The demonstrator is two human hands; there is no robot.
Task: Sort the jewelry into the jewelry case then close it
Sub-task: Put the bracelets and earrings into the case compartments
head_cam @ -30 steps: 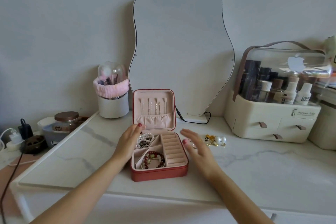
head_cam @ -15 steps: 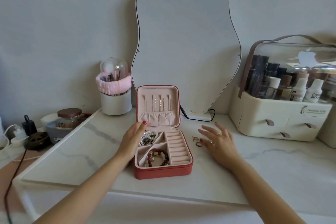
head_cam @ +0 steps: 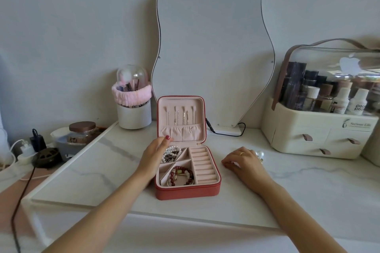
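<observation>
Change since earlier: our right hand (head_cam: 247, 163) has drawn in from its spread reach and now curls on the white marble-look tabletop (head_cam: 102, 162) where small rings lay; our left hand (head_cam: 153, 155) has stayed at the case.
Head view, case: the red square leatherette jewelry case (head_cam: 186, 191) stands open in the middle, its pink-lined lid (head_cam: 181, 119) upright with thin chains hung inside.
Head view, sorted so far: a pearl strand (head_cam: 171, 153) sits in the far-left compartment, a red bead bracelet (head_cam: 182, 174) in the near-left one; the ring rolls (head_cam: 202, 165) on the right look empty.
Head view, left hand: fingers relaxed, resting against the case's left wall, gripping nothing.
Head view, right hand: fingertips bunched downward on the tabletop; we cannot tell whether they hold a ring.
Head view, still loose: pearl earrings (head_cam: 260, 155) lie just beyond the right hand.
Step in hand: we judge it to be gathering rings.
Next move: carry them left to the ring rolls, then fetch the earrings.
</observation>
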